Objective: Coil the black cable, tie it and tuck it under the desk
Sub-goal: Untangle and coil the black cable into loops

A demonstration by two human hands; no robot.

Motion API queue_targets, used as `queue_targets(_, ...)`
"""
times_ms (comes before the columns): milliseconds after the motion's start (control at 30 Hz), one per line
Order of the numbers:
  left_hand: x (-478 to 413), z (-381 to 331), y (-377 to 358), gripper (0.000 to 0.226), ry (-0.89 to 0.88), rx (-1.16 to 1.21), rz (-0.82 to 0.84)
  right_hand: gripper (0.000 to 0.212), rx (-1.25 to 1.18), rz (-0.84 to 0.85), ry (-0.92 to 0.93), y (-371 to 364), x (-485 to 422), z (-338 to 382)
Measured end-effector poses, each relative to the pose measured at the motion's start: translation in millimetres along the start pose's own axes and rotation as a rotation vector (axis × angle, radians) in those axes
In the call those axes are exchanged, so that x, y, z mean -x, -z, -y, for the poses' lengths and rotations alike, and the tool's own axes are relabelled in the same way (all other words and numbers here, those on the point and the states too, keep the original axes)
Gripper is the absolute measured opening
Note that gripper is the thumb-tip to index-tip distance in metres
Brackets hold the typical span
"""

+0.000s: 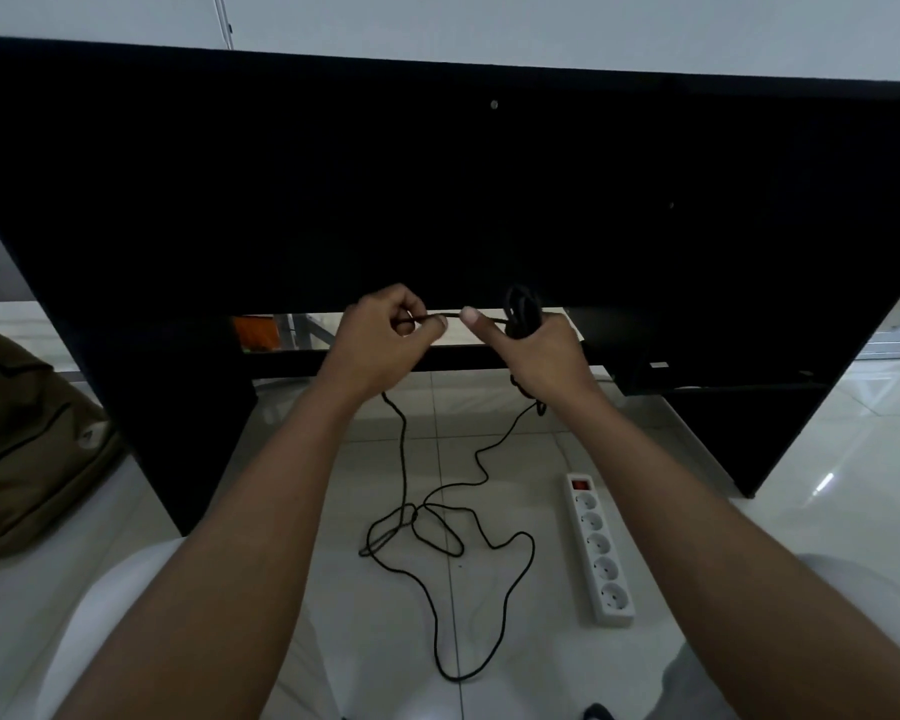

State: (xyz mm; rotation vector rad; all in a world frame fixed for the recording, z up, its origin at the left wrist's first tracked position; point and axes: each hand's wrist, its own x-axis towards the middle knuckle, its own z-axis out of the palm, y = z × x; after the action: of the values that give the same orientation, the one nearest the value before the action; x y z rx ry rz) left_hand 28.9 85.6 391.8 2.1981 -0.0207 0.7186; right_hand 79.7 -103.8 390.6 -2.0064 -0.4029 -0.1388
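Black cable is held stretched between both hands, in front of the dark desk. A short length is pinched between the curled thumb and fingers of the left hand, while a small coiled bundle is gripped in the curled fingers of the right hand, its thumb laid along the strand. The rest hangs down to the white tiled floor, where loose tangled loops are spread. Just beside them, a white power strip is laid flat.
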Motion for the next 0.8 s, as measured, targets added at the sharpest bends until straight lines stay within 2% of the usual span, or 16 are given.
queue_targets(67, -1, -2, 2, 0.016, 0.019, 0.077, -0.059, 0.069, -0.029, -0.033, 0.0, 3, -2, 0)
queue_targets(167, -1, -7, 1, 0.015, 0.011, 0.152, -0.059, 0.061, -0.136, -0.033, -0.035, 2, -2, 2)
queue_targets(233, 0, -10, -2, 0.017, 0.005, 0.188, -0.046, 0.06, -0.142, 0.029, -0.077, -1, 0, 4)
queue_targets(333, 2, -12, -10, 0.02, 0.023, 0.242, -0.004, 0.061, -0.195, 0.179, -0.047, -11, 6, 5)
queue_targets(400, 3, -11, -13, 0.021, 0.033, 0.282, 0.038, 0.06, -0.263, 0.202, -0.024, -18, 8, 7)
queue_targets(467, 5, -11, -15, 0.023, 0.03, 0.311, 0.08, 0.053, -0.327, 0.18, -0.014, -22, 9, 11)
queue_targets(567, 8, -14, -18, 0.023, 0.018, 0.301, 0.127, 0.031, -0.379, 0.14, -0.005, -22, 9, 14)
queue_targets(800, 7, -13, -19, 0.026, 0.105, 0.317, 0.304, 0.042, -0.37, 0.069, -0.038, -22, 10, 12)
